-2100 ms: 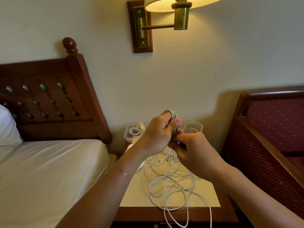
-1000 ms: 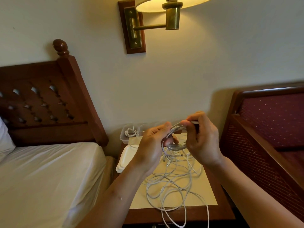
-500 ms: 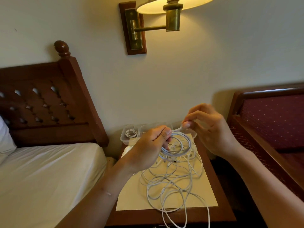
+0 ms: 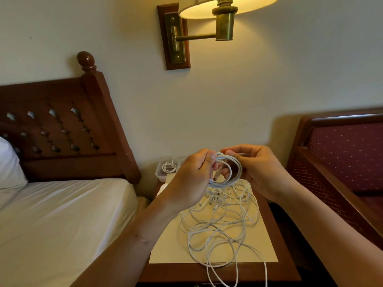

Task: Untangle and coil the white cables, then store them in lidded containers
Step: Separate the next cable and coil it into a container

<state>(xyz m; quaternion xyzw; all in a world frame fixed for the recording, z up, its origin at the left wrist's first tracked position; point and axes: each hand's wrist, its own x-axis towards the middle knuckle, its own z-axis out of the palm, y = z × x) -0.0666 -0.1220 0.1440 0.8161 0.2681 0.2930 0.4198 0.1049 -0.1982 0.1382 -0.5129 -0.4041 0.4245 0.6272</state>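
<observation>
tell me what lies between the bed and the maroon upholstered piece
In the head view, a wooden nightstand stands between them, bearing a tangle of white cables on a pale mat.

The left hand (image 4: 192, 177) covers the left side of the coil (image 4: 232, 168). The right hand (image 4: 263, 170) covers its right edge. Behind the left hand, only a strip of rim of the second container (image 4: 182, 160) shows, and its contents cannot be determined. The left wrist hides most of a white object (image 4: 161, 190) at the left edge of the nightstand (image 4: 269, 214). Connectors in the tangle (image 4: 217, 224) are too small to identify. Its lowest loops run off the bottom edge. The lamp shade (image 4: 207, 7) is cut off at the top, the pillow (image 4: 8, 162) at the left.
</observation>
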